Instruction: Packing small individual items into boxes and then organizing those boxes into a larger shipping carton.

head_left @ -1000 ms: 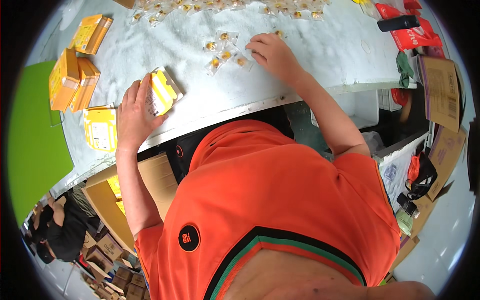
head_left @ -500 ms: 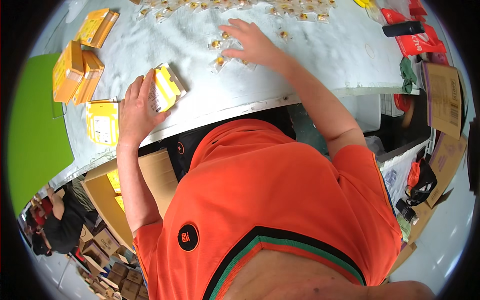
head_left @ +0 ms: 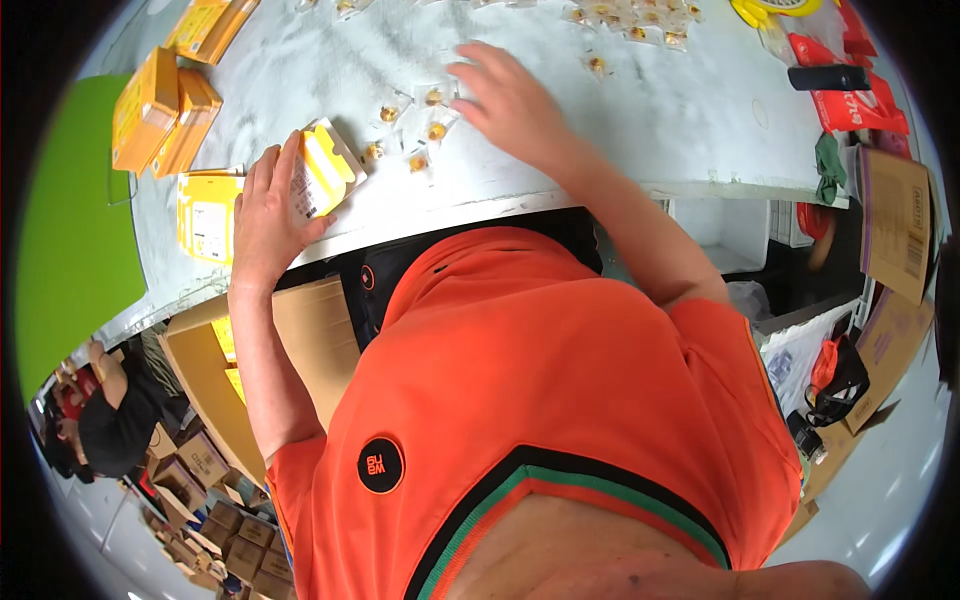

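Note:
My left hand [head_left: 268,215] rests on a yellow and white carton [head_left: 325,172] near the table's front edge, fingers along its left side and thumb at the near side. The carton's flap end points right. A second yellow carton [head_left: 207,228] lies left of that hand. My right hand [head_left: 512,108] hovers over the table with fingers spread, slightly blurred, and nothing shows in it. Beside its fingertips several small clear packets [head_left: 437,131] with yellow-brown pieces lie scattered towards the carton. A lone packet [head_left: 597,66] lies farther right.
Stacked yellow cartons [head_left: 147,110] stand at the back left by a green surface [head_left: 75,230]. More packets [head_left: 640,18] lie at the far edge. Red bags [head_left: 855,105], a black cylinder [head_left: 828,78] and a tape dispenser [head_left: 775,8] sit right. An open cardboard box [head_left: 315,330] stands below the table.
The packets near my right hand have moved left, closer to the carton, and are more spread out. My left hand stays on the carton. The view has shifted slightly.

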Motion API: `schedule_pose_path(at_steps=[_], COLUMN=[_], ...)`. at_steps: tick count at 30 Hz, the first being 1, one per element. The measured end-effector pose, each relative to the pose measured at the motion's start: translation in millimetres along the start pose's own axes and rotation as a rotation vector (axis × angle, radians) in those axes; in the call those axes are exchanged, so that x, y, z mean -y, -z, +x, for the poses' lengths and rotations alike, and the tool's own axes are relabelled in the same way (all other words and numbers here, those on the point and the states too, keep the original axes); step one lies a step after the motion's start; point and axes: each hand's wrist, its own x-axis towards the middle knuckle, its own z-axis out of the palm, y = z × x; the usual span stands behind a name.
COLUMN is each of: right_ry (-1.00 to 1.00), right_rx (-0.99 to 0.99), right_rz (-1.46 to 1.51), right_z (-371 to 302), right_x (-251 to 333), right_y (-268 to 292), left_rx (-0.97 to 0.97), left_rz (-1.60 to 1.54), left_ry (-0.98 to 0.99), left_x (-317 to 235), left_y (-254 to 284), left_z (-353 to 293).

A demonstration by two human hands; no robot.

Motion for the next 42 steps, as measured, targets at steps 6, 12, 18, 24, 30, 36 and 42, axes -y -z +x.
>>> schedule_pose_path(at_steps=[6, 12, 18, 24, 30, 36, 42], right_ry=[-0.017, -0.131, -0.047, -0.095, -0.157, -0.481, -0.294], right_rx=[0.016, -0.180, -0.208, -0.196, -0.145, -0.370, -0.273], right_rz=[-0.003, -0.055, -0.304, -0.351, -0.064, 0.171, -0.160], right_z=[-69.6, -62.7, -21.5, -16.3, -70.4, -99.1, -112.3], right_x=[-39.2, -65.3, -143.2, -169.1, -119.4, -109.5, -130.7], right_y=[11.8, 66.3, 57.4, 41.8, 73.1, 120.7, 119.0], left_rx=[0.045, 0.036, 0.042, 0.050, 0.049, 0.040, 0.042], left_rz=[0.010, 0.026, 0.027, 0.053, 0.025, 0.022, 0.040], left_ry=[0.022, 0.028, 0.020, 0.047, 0.056, 0.039, 0.003], left_x=[1.5, -1.7, -9.9, -16.7, -8.8, -11.1, -8.3], left_y=[-5.2, -10.9, -3.2, 0.2, -1.1, -0.3, 0.2], left_z=[-3.7, -5.0, -0.5, -3.5, -7.2, -4.5, -3.1])
